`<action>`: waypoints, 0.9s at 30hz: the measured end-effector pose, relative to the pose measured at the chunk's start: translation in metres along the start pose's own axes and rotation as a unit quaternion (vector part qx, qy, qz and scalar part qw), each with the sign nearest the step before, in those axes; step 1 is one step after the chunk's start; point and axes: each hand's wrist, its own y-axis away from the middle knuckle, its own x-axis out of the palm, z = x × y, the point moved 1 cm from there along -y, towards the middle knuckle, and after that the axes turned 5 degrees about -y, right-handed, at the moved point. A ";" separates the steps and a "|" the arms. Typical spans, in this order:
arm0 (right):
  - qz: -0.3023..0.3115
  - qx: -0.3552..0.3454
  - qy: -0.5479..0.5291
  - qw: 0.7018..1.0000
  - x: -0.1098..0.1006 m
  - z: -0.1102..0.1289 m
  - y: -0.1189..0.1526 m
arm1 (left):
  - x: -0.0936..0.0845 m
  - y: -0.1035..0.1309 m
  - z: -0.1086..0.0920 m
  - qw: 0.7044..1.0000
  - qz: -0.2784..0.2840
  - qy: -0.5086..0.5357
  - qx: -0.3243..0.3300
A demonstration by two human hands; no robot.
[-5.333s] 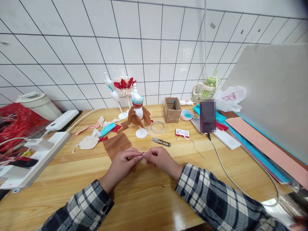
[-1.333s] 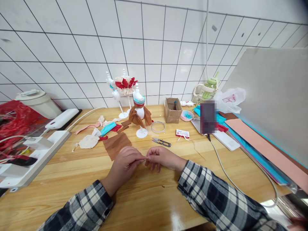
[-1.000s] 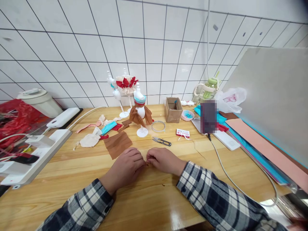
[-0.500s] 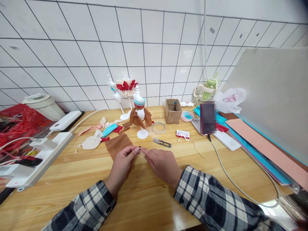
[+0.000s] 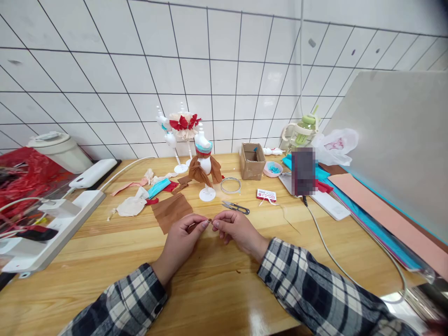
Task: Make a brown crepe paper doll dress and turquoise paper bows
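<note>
My left hand and my right hand meet above the front of the wooden table, fingertips nearly touching. Both pinch a small brown piece, mostly hidden by the fingers; it looks like brown cloth. Left of my left hand a flat square of brown cloth lies on the table. Just beyond my fingers are small thread snips with dark handles. Behind them stands a small white dress form wrapped in blue, red and brown cloth. A wire ring lies to its right.
Cloth scraps lie at the left, near a white power strip. Farther back are two more dress forms, a cardboard box and a pink bowl. Right of these are a red-and-white packet, a cable and coloured sheets.
My right hand has turned, its fingers now curled into a pinch where they were stretched out. Both fingertips sit slightly farther right. The view has shifted a little.
</note>
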 end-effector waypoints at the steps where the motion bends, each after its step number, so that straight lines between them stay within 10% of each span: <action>1: 0.005 0.003 0.001 1.000 0.001 0.000 0.000 | 0.000 0.000 0.000 1.000 0.008 0.002 0.003; 13: 0.100 -0.011 0.230 0.968 -0.015 0.003 -0.006 | -0.005 0.002 -0.005 0.964 0.194 -0.106 0.145; 19: 0.043 -0.272 0.550 0.789 -0.001 0.008 0.008 | -0.005 0.003 -0.008 0.954 0.143 -0.225 0.140; 24: 0.040 -0.429 0.679 0.595 0.000 0.019 0.019 | 0.000 0.003 0.001 0.993 0.080 0.051 -0.073; 27: 0.018 -0.492 0.632 0.599 -0.006 0.025 0.020 | 0.002 0.005 0.005 0.950 0.049 0.261 -0.162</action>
